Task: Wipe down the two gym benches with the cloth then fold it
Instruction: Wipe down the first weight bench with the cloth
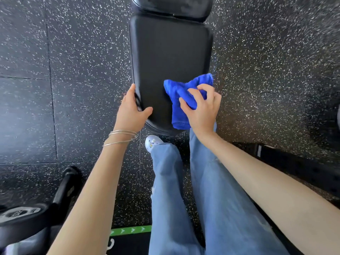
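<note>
One gym bench [171, 43] is in view; the second is out of frame. Its black seat runs straight away from you, long axis up the picture. The rounded narrow end is nearest your legs, and the wider end meets the back pad [173, 6] at the top.

Cloth [181, 89]: blue, bunched, lying on the near right part of the seat. Its long axis runs from the seat's near rim, where the lower end droops over, up and rightward. A corner points at the right edge.

Right hand [202, 109]: on top of the cloth, fingers [184, 103] spread and bent, tips dug into the folds and clamped on the fabric.

Left hand [131, 109]: fingers [131, 90] wrapped over the seat's left edge, thumb on the top surface, gripping the bench. Bangles [121, 137] on that wrist.

Handling, as judged:
- The cloth looks like soft terry or microfibre, light and limp. Expect it to crumple and roll under your palm rather than slide flat.
- For wiping, take it as a wad under the palm. For folding, pinch two adjacent corners, not the middle.
- The seat cover looks smooth and faintly glossy over firm padding, so the cloth should glide.
- Speckled rubber floor [73, 70] lies all round; a dropped cloth would likely pick up grit.
</note>
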